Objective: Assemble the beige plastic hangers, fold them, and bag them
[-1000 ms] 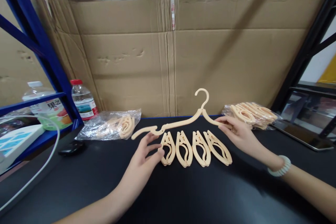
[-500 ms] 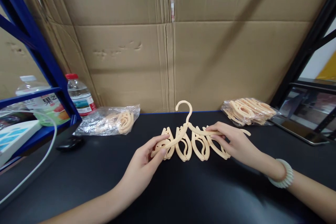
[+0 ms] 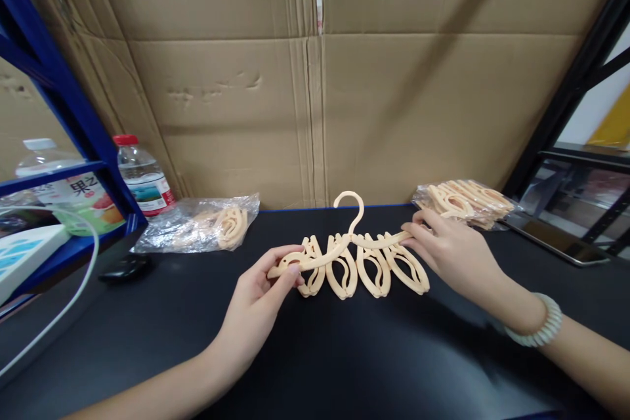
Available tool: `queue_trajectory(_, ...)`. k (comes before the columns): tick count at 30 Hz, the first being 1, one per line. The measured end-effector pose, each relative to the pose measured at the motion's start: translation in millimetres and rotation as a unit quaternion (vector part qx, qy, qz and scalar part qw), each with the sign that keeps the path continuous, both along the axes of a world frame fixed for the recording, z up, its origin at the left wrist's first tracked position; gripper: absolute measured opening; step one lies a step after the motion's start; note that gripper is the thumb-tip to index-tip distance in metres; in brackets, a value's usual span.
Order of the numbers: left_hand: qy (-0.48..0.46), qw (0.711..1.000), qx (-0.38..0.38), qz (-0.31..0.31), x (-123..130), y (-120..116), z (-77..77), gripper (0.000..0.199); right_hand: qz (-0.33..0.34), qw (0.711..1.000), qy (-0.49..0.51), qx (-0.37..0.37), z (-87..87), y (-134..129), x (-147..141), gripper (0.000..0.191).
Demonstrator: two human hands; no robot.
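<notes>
A cream-coloured folding clothes hanger (image 3: pixel 335 253) is spread between my two hands, its hook pointing up and away from me. My left hand (image 3: pixel 260 292) pinches the left arm's end between thumb and fingers. At the other end, my right hand (image 3: pixel 447 246) grips the right arm, its fingertips partly hiding that tip. Beneath the held hanger, several folded hangers (image 3: pixel 374 275) of the same colour lie in a row on the black table (image 3: pixel 315 354). The held hanger overlaps their upper parts in the head view.
At the back left lies a clear plastic bag (image 3: pixel 197 226) with folded hangers, near a water bottle (image 3: pixel 142 177) and a black mouse (image 3: pixel 125 267). Another bag of hangers (image 3: pixel 465 202) lies back right, beside a flat dark device (image 3: pixel 556 243). Cardboard panels (image 3: pixel 236 98) stand behind.
The held hanger's arms have spread wider and straighter. My left hand has moved a little left, and my right hand has risen slightly. The whole view has shifted a little.
</notes>
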State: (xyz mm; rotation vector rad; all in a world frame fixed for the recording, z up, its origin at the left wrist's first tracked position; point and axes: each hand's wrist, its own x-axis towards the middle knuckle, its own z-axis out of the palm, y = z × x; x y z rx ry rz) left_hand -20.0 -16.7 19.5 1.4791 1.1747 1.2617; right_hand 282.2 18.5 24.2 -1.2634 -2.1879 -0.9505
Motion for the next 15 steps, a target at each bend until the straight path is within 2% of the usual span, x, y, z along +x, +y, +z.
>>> queue_trajectory(4, -0.005, 1.0, 0.004, 0.001, 0.6, 0.1, -0.2, 0.034, -0.054, 0.998, -0.025, 0.031, -2.0, -6.5, -4.3, 0.034)
queue_trajectory(15, 0.005, 1.0, 0.003, 0.003, 1.3, -1.0, -1.0, 0.029, 0.011, 0.998, 0.051, 0.022, 0.3, -8.2, -5.7, 0.025)
